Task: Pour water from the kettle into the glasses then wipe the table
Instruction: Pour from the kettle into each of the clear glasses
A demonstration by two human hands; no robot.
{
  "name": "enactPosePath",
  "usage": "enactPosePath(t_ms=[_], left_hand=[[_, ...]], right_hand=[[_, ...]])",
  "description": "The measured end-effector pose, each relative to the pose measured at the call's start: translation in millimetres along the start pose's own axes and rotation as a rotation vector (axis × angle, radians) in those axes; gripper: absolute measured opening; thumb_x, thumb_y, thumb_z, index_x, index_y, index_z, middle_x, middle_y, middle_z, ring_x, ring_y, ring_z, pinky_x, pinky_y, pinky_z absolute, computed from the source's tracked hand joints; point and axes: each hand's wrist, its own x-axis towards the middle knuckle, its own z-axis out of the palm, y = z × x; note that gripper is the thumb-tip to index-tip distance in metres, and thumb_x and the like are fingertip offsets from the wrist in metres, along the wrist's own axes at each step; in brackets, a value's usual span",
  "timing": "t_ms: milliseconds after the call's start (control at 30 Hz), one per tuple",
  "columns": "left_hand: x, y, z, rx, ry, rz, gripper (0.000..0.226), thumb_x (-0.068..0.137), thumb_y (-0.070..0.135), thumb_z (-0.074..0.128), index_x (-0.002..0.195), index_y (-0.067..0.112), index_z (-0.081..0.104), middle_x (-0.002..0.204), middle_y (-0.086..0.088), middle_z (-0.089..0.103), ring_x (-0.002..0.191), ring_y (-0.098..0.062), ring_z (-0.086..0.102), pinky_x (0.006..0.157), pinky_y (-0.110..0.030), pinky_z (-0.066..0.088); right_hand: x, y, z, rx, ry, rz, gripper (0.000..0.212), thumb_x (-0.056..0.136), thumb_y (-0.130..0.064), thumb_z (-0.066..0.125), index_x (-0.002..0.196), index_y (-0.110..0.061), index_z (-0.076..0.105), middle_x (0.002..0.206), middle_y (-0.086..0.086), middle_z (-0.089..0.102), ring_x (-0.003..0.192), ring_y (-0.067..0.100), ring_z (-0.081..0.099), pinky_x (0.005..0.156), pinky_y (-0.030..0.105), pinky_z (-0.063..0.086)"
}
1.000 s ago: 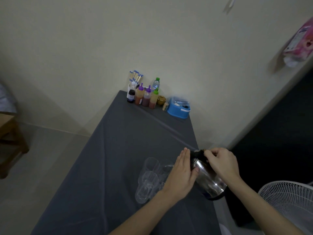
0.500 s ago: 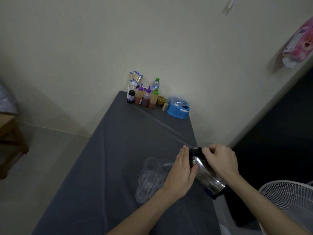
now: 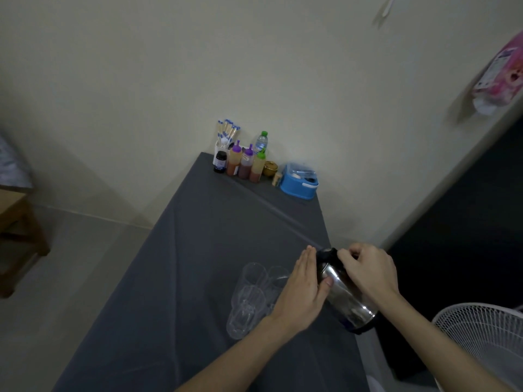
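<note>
Single head-worn wide-angle view, looking forward and steeply down along the counter (image 3: 198, 250) toward the far wall (image 3: 254, 66); hands close below.

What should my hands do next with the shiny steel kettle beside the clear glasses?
Probably close the right hand on the shiny steel kettle top and lift; the left hand only steadies its side, and the clear glasses look empty.

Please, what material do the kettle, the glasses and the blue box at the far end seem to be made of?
Kettle: polished metal body, likely stainless steel, showing mirror-like streaks; black top, probably plastic.
Glasses: clear glass or plastic; the grey cloth shows through.
Blue box: probably plastic, with an even matte colour and a see-through lid.
</note>
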Motion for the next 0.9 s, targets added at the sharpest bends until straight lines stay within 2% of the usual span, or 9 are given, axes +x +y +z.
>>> enactPosePath(t_ms=[133, 233, 333, 567, 800, 900], left_hand=[[1, 1, -3, 0.016, -0.011, 0.015, 0.067, 0.1, 0.043, 0.029, 0.151, 0.011, -0.002, 0.161, -0.002, -0.002, 0.146, -0.009, -0.001, 0.118, -0.022, 0.003], [1, 0, -4, 0.04, -0.044, 0.026, 0.069, 0.099, 0.046, 0.027, 0.151, 0.011, -0.001, 0.161, -0.002, -0.001, 0.146, -0.01, -0.001, 0.117, -0.022, 0.002], [1, 0, -4, 0.081, -0.096, 0.052, 0.075, 0.094, 0.054, 0.019, 0.151, 0.009, -0.001, 0.161, -0.005, 0.001, 0.146, -0.011, 0.0, 0.116, -0.02, 0.0], [3, 0, 0, 0.15, -0.191, 0.108, 0.09, 0.082, 0.065, 0.005, 0.151, 0.006, 0.002, 0.16, -0.008, 0.002, 0.147, -0.013, 0.0, 0.116, -0.02, -0.003], [5, 12, -10, 0.239, -0.21, 0.169, 0.078, 0.089, 0.052, 0.012, 0.15, 0.005, 0.004, 0.16, -0.008, 0.002, 0.147, -0.013, -0.001, 0.107, -0.009, -0.015], [4, 11, -17, 0.239, -0.194, 0.178, 0.068, 0.098, 0.046, 0.021, 0.15, 0.005, 0.004, 0.16, -0.008, 0.002, 0.147, -0.013, -0.001, 0.109, -0.012, -0.013]], right_hand=[[-1, 1, 1, 0.028, 0.012, 0.014, 0.04, 0.084, -0.03, 0.06, 0.048, -0.014, 0.051, 0.046, -0.001, 0.052, 0.052, 0.018, 0.053, 0.05, 0.031, 0.034], [-5, 8, 4, 0.089, 0.002, 0.039, 0.035, 0.086, -0.029, 0.06, 0.056, -0.01, 0.064, 0.054, 0.003, 0.064, 0.053, 0.012, 0.056, 0.051, 0.027, 0.04], [-12, 19, 8, 0.189, -0.011, 0.122, 0.033, 0.085, -0.028, 0.061, 0.059, -0.009, 0.069, 0.059, 0.005, 0.068, 0.06, 0.019, 0.063, 0.062, 0.035, 0.05], [-32, 35, 18, 0.33, 0.068, 0.258, 0.033, 0.085, -0.022, 0.061, 0.055, -0.009, 0.066, 0.057, 0.007, 0.067, 0.062, 0.024, 0.063, 0.066, 0.04, 0.049], [-42, 36, 19, 0.486, 0.136, 0.33, 0.029, 0.088, -0.019, 0.061, 0.061, -0.011, 0.071, 0.061, 0.006, 0.069, 0.064, 0.019, 0.063, 0.066, 0.035, 0.048], [-41, 30, 17, 0.475, 0.141, 0.306, 0.028, 0.088, -0.019, 0.061, 0.063, -0.009, 0.071, 0.062, 0.009, 0.069, 0.064, 0.019, 0.063, 0.064, 0.033, 0.047]])
